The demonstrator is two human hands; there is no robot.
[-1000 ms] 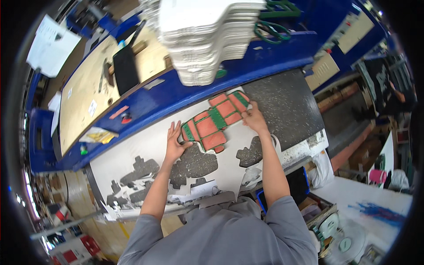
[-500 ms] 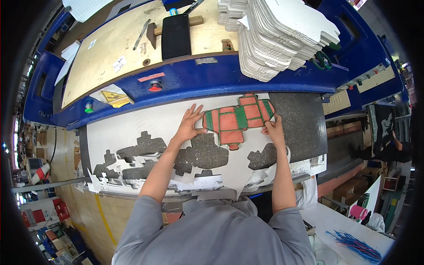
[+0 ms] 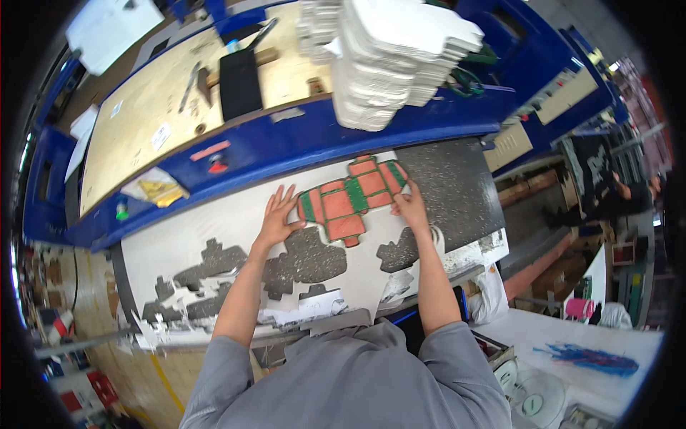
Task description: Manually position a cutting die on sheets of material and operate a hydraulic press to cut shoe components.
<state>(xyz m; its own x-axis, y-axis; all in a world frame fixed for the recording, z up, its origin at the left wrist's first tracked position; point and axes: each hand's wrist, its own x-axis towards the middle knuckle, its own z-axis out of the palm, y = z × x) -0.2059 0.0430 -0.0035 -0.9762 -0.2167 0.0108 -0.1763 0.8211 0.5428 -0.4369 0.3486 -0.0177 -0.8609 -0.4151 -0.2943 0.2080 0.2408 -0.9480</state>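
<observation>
A cutting die (image 3: 341, 198) with red pads and green strips lies on a white sheet (image 3: 214, 196). My left hand (image 3: 277, 218) is at the die's left end, fingers spread, thumb and forefinger along its edge. At the opposite end, my right hand (image 3: 411, 207) pinches the rim between thumb and fingers. Irregular cut-out holes in the sheet, one (image 3: 307, 257) just below the die, let the dark speckled bed show through.
Behind stands a blue machine beam (image 3: 286, 132) with a red button (image 3: 217, 164) and a green button (image 3: 122, 211). A wooden top (image 3: 150, 107) bears a hammer (image 3: 207, 84), a black phone (image 3: 240, 84) and a tall stack of white cut pieces (image 3: 389, 64). Another person (image 3: 632, 191) is at the far right.
The whole view has swung, so the scene sits further left and tilted. Both hands and the die keep about the same place on the sheet.
</observation>
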